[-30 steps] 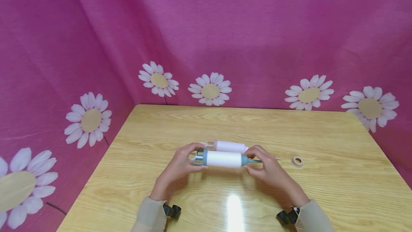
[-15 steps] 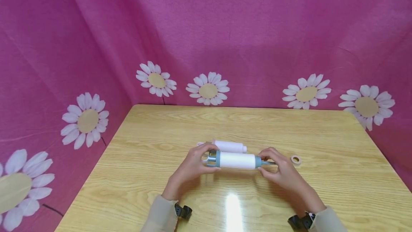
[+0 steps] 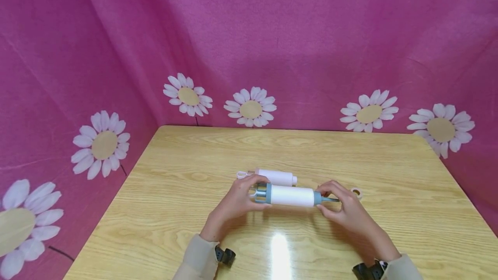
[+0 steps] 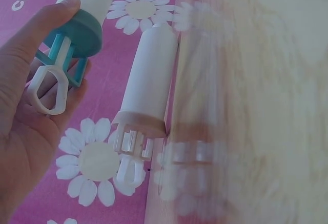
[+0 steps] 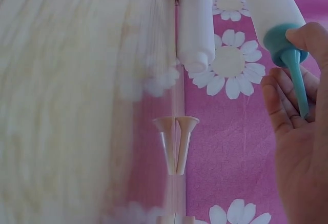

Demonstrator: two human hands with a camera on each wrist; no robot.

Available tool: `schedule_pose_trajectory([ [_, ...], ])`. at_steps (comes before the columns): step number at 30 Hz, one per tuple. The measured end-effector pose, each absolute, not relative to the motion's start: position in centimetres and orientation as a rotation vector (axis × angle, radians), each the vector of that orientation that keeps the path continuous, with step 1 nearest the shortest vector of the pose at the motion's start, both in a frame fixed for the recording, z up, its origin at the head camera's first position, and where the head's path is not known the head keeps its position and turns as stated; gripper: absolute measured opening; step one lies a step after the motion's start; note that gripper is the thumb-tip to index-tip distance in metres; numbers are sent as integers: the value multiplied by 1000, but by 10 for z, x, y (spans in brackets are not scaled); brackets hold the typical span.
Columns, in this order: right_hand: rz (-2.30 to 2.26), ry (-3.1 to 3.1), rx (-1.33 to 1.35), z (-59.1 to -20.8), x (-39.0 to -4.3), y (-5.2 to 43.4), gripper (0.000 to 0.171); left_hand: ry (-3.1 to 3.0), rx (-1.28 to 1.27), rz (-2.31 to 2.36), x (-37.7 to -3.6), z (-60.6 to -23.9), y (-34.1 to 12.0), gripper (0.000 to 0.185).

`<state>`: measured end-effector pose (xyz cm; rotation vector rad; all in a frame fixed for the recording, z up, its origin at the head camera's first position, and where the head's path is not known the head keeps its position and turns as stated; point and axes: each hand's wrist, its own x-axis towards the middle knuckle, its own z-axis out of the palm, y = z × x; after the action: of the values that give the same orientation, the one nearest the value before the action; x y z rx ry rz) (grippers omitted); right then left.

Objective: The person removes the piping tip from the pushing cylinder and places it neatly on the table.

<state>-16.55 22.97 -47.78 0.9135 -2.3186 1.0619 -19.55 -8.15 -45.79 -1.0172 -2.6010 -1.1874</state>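
Note:
A large icing syringe with a white barrel and teal ends lies level above the table between both hands. My left hand grips its teal finger-grip end, thumb and fingers on opposite sides; the white plunger loop shows against the palm. At the other end my right hand pinches the teal cap, with the thin teal nozzle pointing into the palm. Just behind, a second white syringe with a beige collar and no nozzle on it lies on the table.
A beige ring lies on the table beyond my right hand, partly covered by it. In the right wrist view a loose beige nozzle stands out against the wooden table. A magenta daisy cloth surrounds the back and sides.
Both hands have shifted right together, carrying the teal-ended syringe. More of the second syringe's left end shows now, and my right hand has come in front of part of the beige ring.

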Motion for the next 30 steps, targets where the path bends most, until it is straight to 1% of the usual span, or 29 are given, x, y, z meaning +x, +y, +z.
schedule_pose_trajectory([
  [2,1132,-2329,914,-478,-165,230,47,-2600,-1008,-1186,-195,-457,-82,53],
  [5,1337,-2381,868,-477,-165,230,40,-2605,-990,-1185,-194,-457,-83,53],
  [10,1659,-2550,627,-473,-164,231,23,-2604,-978,-1182,-194,-458,-85,52],
  [13,1711,-2672,497,-470,-166,231,27,-2592,-985,-1182,-193,-458,-85,52],
  [17,1787,-2753,424,-468,-168,231,32,-2573,-997,-1183,-192,-459,-85,51],
  [30,1807,-2785,439,-470,-170,231,22,-2576,-1008,-1186,-190,-459,-86,53],
])
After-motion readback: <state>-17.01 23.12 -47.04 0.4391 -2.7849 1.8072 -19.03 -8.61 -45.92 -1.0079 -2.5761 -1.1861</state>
